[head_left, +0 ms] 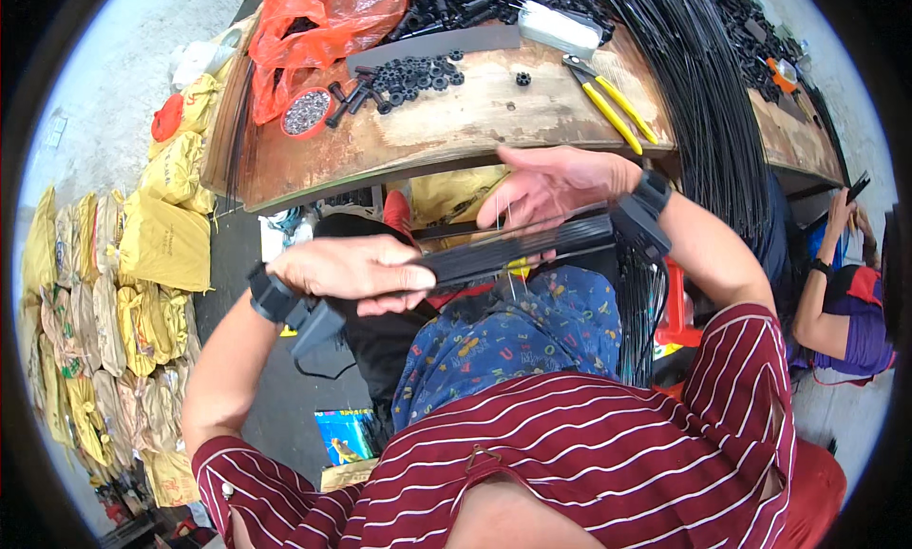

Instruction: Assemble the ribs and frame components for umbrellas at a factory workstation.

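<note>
My left hand (356,270) is closed round the left end of a bundle of thin black ribs (522,251), like a folded umbrella frame, with the thumb on top. The bundle lies slightly tilted above my lap, its right end higher. My right hand (560,188) is just beyond the bundle's right part, thumb apart and fingers stretched, palm partly showing. A thin shiny wire (510,215) runs by its fingers and down past the bundle; whether the fingers grip it is unclear. Each wrist wears a black strapped device.
On the wooden bench (532,112) lie yellow-handled pliers (613,103), small black round parts (413,79), a red dish of metal bits (307,111) and an orange bag (318,27). Long black rods (703,93) hang over its right side. Yellow sacks (163,240) stand left; another person (845,302) sits right.
</note>
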The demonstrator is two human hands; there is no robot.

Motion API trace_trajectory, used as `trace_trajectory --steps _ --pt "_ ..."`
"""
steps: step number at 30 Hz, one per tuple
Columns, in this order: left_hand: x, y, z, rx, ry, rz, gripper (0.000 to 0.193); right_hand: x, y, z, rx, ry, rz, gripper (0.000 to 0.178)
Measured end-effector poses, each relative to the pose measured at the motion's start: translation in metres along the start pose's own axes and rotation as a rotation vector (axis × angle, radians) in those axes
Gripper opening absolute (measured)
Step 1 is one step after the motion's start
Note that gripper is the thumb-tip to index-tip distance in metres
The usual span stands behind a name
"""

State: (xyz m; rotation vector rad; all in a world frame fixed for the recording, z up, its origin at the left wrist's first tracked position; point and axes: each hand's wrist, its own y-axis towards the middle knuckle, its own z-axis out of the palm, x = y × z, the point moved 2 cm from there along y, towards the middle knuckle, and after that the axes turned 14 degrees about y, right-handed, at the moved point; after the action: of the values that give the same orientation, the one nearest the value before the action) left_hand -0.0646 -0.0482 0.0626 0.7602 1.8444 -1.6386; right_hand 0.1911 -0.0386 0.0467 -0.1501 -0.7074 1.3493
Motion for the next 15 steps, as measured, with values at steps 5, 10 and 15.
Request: trace_trajectory --steps 5,10,15 --pt "-0.041 -0.019 -0.039 -0.156 0.104 0.044 0.041 0.012 -0.014 -0.005 0.031 0.216 -0.394 0.07" --pt "-0.098 -0.013 -0.076 -0.558 0.323 0.283 0.036 0.048 -0.036 -0.014 0.451 0.081 -0.798 0.042" --pt "-0.147 -0.006 -0.096 -0.684 0.14 0.62 0.036 0.08 -0.034 0.073 0.24 -0.549 -1.418 0.064"
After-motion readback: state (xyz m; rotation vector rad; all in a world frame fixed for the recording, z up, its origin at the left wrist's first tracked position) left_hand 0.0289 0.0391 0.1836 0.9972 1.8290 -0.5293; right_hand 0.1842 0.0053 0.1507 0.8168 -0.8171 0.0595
